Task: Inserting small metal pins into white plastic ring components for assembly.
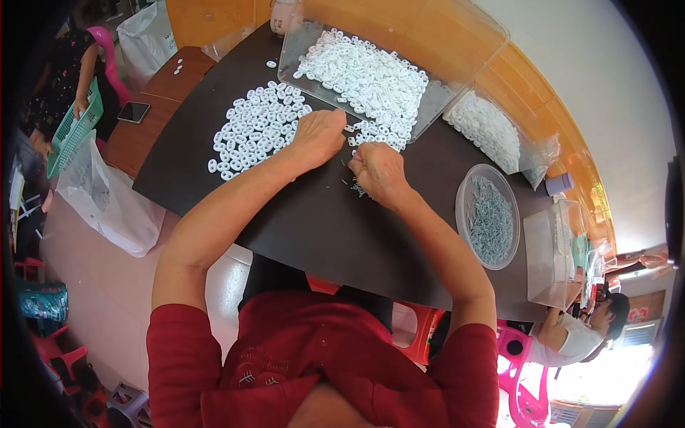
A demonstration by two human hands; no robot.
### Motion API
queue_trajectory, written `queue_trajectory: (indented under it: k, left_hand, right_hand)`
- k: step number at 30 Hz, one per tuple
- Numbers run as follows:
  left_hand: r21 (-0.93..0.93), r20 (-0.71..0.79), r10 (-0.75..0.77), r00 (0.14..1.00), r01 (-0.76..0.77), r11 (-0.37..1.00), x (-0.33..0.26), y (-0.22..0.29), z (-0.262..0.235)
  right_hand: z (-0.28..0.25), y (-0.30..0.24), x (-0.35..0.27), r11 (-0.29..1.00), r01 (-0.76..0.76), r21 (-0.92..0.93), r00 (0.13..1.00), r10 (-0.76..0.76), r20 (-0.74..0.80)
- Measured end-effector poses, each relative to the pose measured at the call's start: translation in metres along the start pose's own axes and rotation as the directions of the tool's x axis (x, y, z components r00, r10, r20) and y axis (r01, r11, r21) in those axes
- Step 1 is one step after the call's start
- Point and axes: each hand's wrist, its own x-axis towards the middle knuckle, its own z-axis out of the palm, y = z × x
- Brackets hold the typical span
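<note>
Clear tray (442, 94) at 1 o'clock from the hands is heaped with white oval pieces (371, 75), some sitting at its near edge; loads more lie loose at 9. Round tub (462, 207) at 4 has a tangle of thin grey-blue pins (492, 221), and the plastic bag (485, 132) at 3 is stuffed with white bits. Left hand (320, 139) is curled, fingertips hidden; right hand (378, 171) is bunched, partly covering a few pins at 6. Can't tell if either's clamped on anything. Clear box (546, 257) past the tub: contents hard to make out.
</note>
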Motion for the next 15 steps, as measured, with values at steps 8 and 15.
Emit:
queue_trajectory:
  k: [8,15]
  left_hand:
    - [0.129,-0.052,0.113,0.992,-0.106,0.986,0.002,-0.012,-0.007]
    - [0.174,-0.011,0.201,0.979,-0.197,0.965,0.004,-0.006,0.001]
  right_hand:
    - [-0.009,0.018,-0.006,0.989,0.017,0.148,0.989,0.005,-0.149]
    - [-0.008,0.011,-0.006,0.983,0.079,0.166,0.990,-0.058,-0.126]
